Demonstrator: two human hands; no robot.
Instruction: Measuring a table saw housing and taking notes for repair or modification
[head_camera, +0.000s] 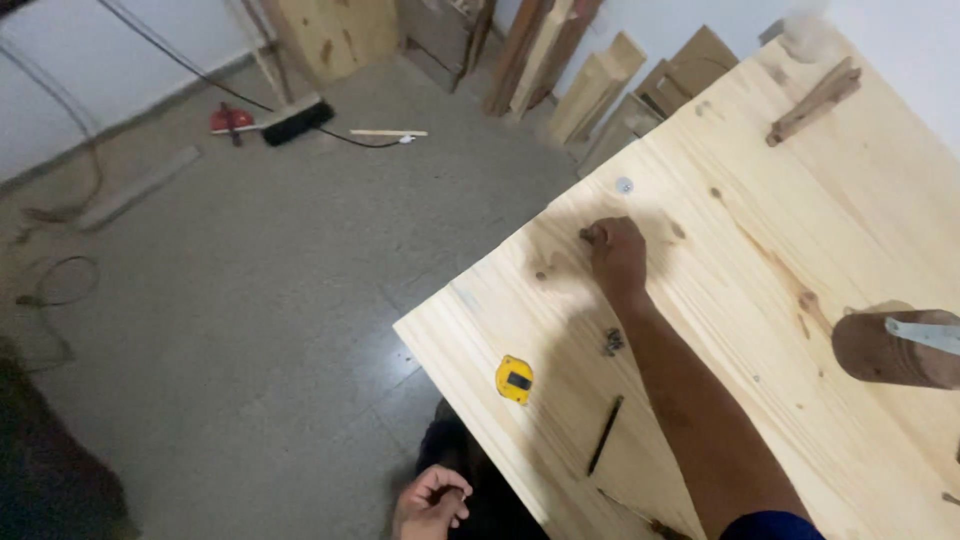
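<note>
R hand is reached out over the pine tabletop, fingers curled shut on a small dark item pressed to the board; item too small to ID. L hand hangs below the table edge, loosely curled, holding nothing visible. Near the R forearm: screws cluster, yellow tape measure, dark pencil; wood mallet well apart at right.

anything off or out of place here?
Nothing damaged or spilled. Loose bits lie scattered on the pine panel: a tape measure close to its edge, a pencil, small screws. The right hand rests on the panel; the left hand hangs below it.
</note>
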